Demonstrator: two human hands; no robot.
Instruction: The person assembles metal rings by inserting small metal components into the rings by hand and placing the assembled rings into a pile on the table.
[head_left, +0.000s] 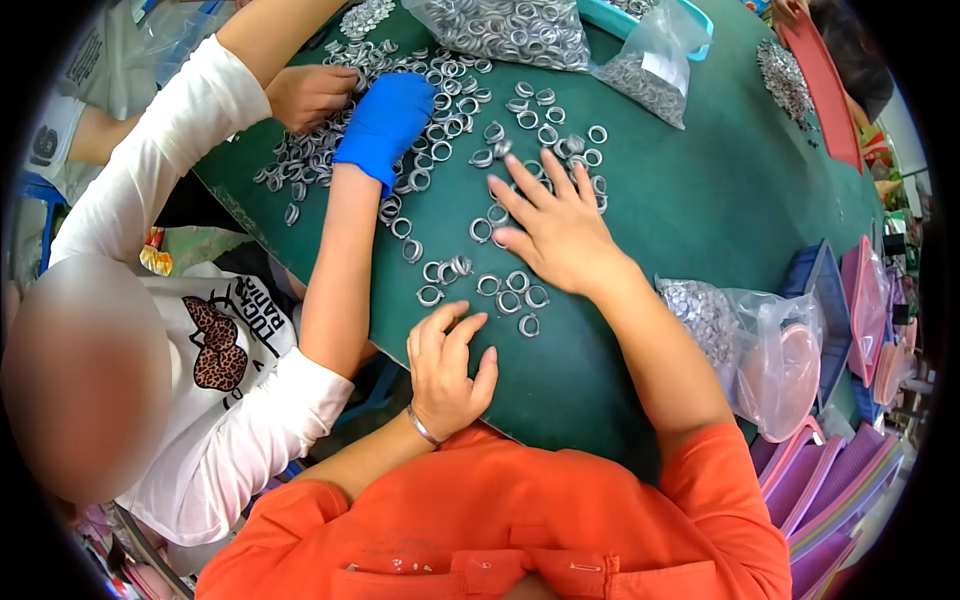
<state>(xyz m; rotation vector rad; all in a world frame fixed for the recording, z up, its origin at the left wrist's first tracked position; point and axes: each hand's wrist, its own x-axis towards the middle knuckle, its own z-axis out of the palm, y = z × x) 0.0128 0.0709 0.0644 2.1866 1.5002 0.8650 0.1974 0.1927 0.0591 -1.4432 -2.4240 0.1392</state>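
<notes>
Beyond the right hand (563, 235) — rings in clear bag (500, 32).

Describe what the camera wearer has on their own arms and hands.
Both arms come out of short, plain orange sleeves. The left hand is ungloved, with a narrow silver-coloured bracelet at its wrist. The right hand is ungloved too, and no bracelet or watch shows at its wrist.

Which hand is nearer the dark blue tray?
Right. The right hand spreads over metal rings, left of the dark blue tray; the left hand is farther left, by the near table edge.
</notes>
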